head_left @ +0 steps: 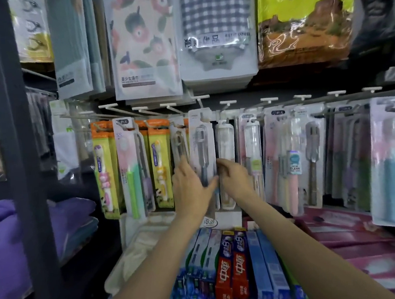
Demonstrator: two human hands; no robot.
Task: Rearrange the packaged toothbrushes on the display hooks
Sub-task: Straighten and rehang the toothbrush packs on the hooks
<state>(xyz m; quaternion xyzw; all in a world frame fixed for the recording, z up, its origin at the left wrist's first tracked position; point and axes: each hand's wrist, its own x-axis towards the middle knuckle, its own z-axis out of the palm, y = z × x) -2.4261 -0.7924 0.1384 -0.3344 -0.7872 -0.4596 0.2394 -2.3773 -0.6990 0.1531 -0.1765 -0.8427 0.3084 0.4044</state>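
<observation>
Steadying the grey toothbrush pack, centre of the hook row, left hand gripping its lower edge, thumb across the front, likely to keep its top hole lined up on the hook. Just right of that pack, right hand resting fingertips on a clear pack; grip hidden, cannot tell.

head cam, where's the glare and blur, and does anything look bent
Head view: glare streaks the yellow bag at top right; edges are soft, with the purple towels blurred; the dark post leans from wide-angle distortion; hands and the grey toothbrush pack are fairly sharp.
</observation>
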